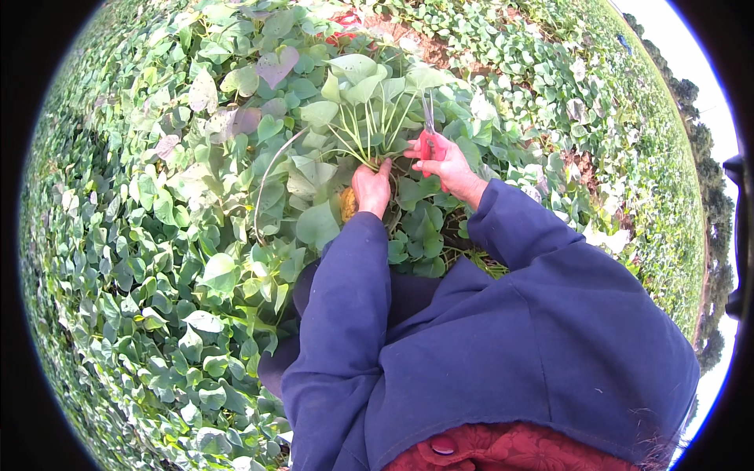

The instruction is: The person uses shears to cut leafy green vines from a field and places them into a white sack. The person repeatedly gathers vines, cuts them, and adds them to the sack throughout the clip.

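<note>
My left hand (371, 187) grips a bunch of leafy vine stems (366, 132) near their lower ends, with the broad green leaves (359, 76) fanned out above it. Just to the right, my right hand (450, 165) holds a pair of scissors (430, 138) with red handles, the blades pointing up and away from me. The scissors' blades lie beside the bunch and look slightly parted. A yellow leaf (349, 204) shows next to my left wrist. Some stems behind my fingers are hidden.
Dense heart-leaved vines (177, 294) cover the ground all around. A bare curved stem (268, 176) arches on the left. Something red (346, 25) lies among leaves at the top, near reddish soil (406, 36). Trees (707, 165) line the field's far right edge.
</note>
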A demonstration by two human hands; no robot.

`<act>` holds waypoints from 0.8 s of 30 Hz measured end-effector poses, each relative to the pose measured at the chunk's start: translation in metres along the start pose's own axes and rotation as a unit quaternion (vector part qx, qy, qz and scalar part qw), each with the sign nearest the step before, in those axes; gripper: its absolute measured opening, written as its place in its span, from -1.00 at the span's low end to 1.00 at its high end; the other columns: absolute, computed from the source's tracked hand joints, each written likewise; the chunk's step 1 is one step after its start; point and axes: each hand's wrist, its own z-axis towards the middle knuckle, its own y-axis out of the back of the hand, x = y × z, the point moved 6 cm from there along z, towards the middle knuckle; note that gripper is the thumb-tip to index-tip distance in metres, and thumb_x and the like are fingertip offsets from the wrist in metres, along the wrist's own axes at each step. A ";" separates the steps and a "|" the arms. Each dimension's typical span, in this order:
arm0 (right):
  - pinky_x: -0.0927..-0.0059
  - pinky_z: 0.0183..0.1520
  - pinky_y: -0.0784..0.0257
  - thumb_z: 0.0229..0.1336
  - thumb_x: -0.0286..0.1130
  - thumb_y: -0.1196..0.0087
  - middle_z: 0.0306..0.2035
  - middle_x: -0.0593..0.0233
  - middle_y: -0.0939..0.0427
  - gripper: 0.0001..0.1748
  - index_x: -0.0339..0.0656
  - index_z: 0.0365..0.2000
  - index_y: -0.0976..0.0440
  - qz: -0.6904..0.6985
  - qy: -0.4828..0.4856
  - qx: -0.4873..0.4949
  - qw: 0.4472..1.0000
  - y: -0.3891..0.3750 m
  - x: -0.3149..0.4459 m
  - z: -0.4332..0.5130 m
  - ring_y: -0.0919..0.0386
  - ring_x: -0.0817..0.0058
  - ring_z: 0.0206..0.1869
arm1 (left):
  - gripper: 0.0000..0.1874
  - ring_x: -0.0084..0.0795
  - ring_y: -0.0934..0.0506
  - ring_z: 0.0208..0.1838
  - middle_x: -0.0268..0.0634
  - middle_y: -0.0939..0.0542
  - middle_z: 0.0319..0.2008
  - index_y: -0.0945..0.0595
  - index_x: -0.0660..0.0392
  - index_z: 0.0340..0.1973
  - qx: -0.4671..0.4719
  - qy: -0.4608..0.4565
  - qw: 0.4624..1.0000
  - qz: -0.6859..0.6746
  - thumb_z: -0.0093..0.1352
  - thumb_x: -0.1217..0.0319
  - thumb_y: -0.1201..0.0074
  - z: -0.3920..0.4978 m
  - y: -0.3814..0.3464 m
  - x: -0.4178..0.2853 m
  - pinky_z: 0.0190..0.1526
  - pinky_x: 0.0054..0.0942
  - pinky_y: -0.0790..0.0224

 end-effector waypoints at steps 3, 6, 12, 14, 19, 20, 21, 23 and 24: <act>0.53 -0.26 -0.46 0.08 -0.49 -0.21 -0.11 0.17 -0.56 -0.65 -0.26 -0.10 -0.40 -0.115 -0.179 0.071 0.975 0.012 -0.051 -0.032 -0.58 0.47 -0.15 | -0.76 -0.08 -0.58 -0.36 -0.04 -0.66 -0.43 -0.66 0.22 -0.24 -0.012 -0.018 0.999 -0.035 0.29 0.31 -0.16 0.009 0.002 0.009 -0.19 -0.24 -0.38; 0.49 -0.50 -0.39 0.05 -0.21 -0.30 -0.35 0.28 -0.59 -0.54 -0.27 -0.10 -0.47 -0.297 -0.321 -0.021 0.899 0.054 -0.085 -0.056 -0.45 0.57 -0.55 | -0.78 -0.20 -0.55 -0.42 -0.10 -0.64 -0.49 -0.66 0.22 -0.24 -0.027 -0.047 0.997 -0.058 0.29 0.34 -0.15 0.006 0.004 0.007 -0.24 -0.29 -0.38; 0.55 -0.47 -0.50 0.12 -0.08 -0.24 -0.38 0.24 -0.59 -0.50 -0.32 -0.16 -0.47 -0.178 -0.336 0.059 0.923 0.063 -0.091 -0.072 -0.60 0.51 -0.43 | -0.77 -0.11 -0.56 -0.44 -0.06 -0.63 -0.51 -0.67 0.21 -0.30 -0.047 -0.099 0.994 0.027 0.25 0.30 -0.20 -0.008 0.011 -0.021 -0.28 -0.26 -0.38; 0.51 -0.46 -0.52 0.13 -0.06 -0.23 -0.38 0.23 -0.58 -0.52 -0.31 -0.20 -0.47 -0.098 -0.392 0.051 0.913 0.057 -0.095 -0.073 -0.60 0.48 -0.42 | -0.76 -0.30 -0.55 -0.48 -0.19 -0.59 -0.58 -0.67 0.20 -0.33 -0.054 -0.134 0.987 0.068 0.27 0.27 -0.17 -0.010 0.009 -0.027 -0.33 -0.28 -0.37; 0.15 -0.09 -0.51 0.21 -0.07 -0.16 -0.31 0.32 -0.50 -0.62 -0.20 -0.25 -0.44 0.092 -0.461 0.004 0.882 0.046 -0.107 -0.066 -0.55 0.40 -0.24 | -0.79 -0.47 -0.56 -0.53 -0.25 -0.60 -0.60 -0.65 0.25 -0.33 -0.044 -0.150 0.986 0.057 0.28 0.34 -0.19 -0.006 0.003 -0.021 -0.43 -0.42 -0.43; 0.07 0.01 -0.45 0.23 -0.08 -0.13 -0.28 0.34 -0.50 -0.63 -0.19 -0.22 -0.44 0.098 -0.479 0.008 0.872 0.048 -0.109 -0.066 -0.52 0.37 -0.18 | -0.79 -0.51 -0.56 -0.53 -0.24 -0.62 -0.54 -0.64 0.30 -0.30 -0.030 -0.143 0.988 0.045 0.30 0.38 -0.18 -0.004 0.001 -0.019 -0.48 -0.48 -0.46; 0.08 0.00 -0.46 0.22 -0.07 -0.13 -0.28 0.33 -0.50 -0.62 -0.19 -0.22 -0.44 0.110 -0.479 0.022 0.871 0.048 -0.110 -0.067 -0.52 0.36 -0.18 | -0.78 -0.50 -0.56 -0.52 -0.24 -0.62 -0.52 -0.63 0.31 -0.28 -0.031 -0.124 0.992 0.021 0.31 0.38 -0.18 -0.003 0.002 -0.016 -0.48 -0.48 -0.46; 0.09 -0.01 -0.47 0.21 -0.06 -0.14 -0.28 0.31 -0.50 -0.60 -0.20 -0.21 -0.44 0.114 -0.484 0.017 0.867 0.054 -0.111 -0.070 -0.52 0.36 -0.17 | -0.76 -0.49 -0.56 -0.51 -0.24 -0.63 -0.47 -0.62 0.33 -0.25 -0.029 -0.066 0.997 -0.020 0.32 0.37 -0.17 -0.001 0.002 -0.011 -0.48 -0.48 -0.47; 0.09 -0.03 -0.49 0.19 -0.03 -0.16 -0.29 0.28 -0.51 -0.56 -0.23 -0.20 -0.44 0.115 -0.491 0.041 0.862 0.056 -0.110 -0.074 -0.53 0.35 -0.19 | -0.76 -0.52 -0.55 -0.48 -0.25 -0.62 -0.39 -0.60 0.33 -0.19 -0.014 -0.037 0.995 -0.093 0.35 0.39 -0.14 -0.003 0.000 -0.008 -0.47 -0.51 -0.46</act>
